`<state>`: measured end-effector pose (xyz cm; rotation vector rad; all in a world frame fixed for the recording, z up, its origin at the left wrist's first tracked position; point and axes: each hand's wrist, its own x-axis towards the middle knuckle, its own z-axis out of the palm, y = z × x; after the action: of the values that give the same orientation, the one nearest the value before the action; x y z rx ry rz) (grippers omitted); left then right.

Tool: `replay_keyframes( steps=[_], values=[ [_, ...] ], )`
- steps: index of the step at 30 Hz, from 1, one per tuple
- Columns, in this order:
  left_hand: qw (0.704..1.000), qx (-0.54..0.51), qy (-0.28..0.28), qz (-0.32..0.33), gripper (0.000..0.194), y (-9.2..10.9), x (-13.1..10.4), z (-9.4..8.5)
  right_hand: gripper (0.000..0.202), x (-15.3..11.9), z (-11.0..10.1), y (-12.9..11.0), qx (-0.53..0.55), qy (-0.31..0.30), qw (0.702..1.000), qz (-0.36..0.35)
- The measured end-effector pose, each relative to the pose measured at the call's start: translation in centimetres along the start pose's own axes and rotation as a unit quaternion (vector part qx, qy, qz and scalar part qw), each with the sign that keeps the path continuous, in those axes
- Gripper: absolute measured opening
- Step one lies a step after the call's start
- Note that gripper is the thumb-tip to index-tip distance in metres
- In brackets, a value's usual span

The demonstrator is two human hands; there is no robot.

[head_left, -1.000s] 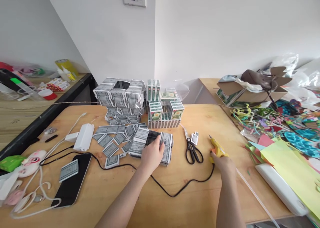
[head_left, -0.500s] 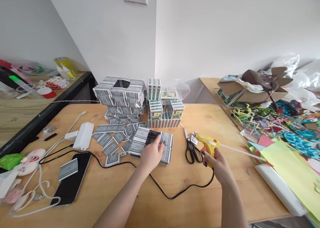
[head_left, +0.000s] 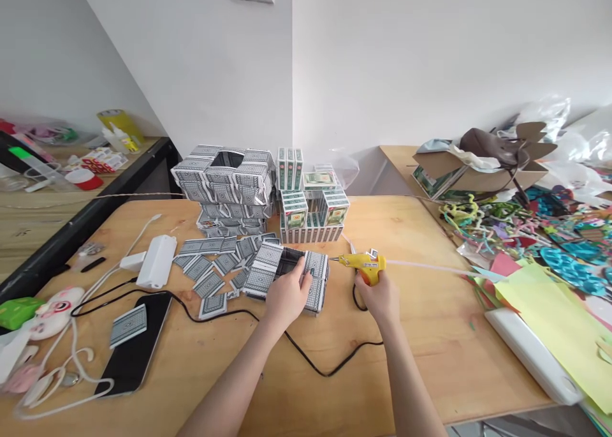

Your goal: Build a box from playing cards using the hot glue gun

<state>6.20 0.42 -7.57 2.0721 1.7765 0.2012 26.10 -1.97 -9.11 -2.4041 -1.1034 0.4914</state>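
My right hand [head_left: 380, 295] is wrapped round the handle of a yellow hot glue gun [head_left: 361, 263]. Its nozzle points left, close to the right edge of a small box covered in playing cards [head_left: 262, 276]; I cannot tell whether they touch. A clear glue stick [head_left: 421, 265] sticks out of the gun's back. My left hand [head_left: 288, 293] holds the box at its front, with the fingers over the dark opening in its top. Black scissors [head_left: 356, 298] lie mostly hidden behind the gun and my right hand. Loose playing cards [head_left: 209, 284] are spread left of the box.
Behind stand a larger card-covered structure [head_left: 222, 175] and stacked card packs [head_left: 310, 210]. The gun's black cord [head_left: 329, 373] loops across the front. A power strip [head_left: 157, 261] and a phone [head_left: 136, 354] lie left. Coloured paper [head_left: 549, 316] and craft pieces cover the right side.
My right hand has brought the glue gun left, from above the scissors to beside the box, and levelled it. My left hand stays on the box. The view has shifted slightly.
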Motion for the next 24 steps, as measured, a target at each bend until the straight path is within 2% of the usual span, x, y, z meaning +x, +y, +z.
replay_keyframes(
  steps=[6, 13, 24],
  values=[
    [1.000, 0.008, 0.007, 0.003, 0.047, 0.0, 0.0, 0.0, 0.040, 0.0, 0.1, -0.2, -0.003, 0.010, 1.000, -0.010],
    [1.000, 0.009, -0.007, -0.003, 0.048, 0.1, 0.0, -0.2, 0.027, 0.1, 0.2, 0.5, -0.018, -0.013, 0.999, -0.038],
    [1.000, 0.013, 0.020, 0.009, 0.048, -0.3, 0.0, 0.5, 0.027, 0.2, 0.0, 0.8, -0.063, -0.045, 0.996, -0.045]
  ],
)
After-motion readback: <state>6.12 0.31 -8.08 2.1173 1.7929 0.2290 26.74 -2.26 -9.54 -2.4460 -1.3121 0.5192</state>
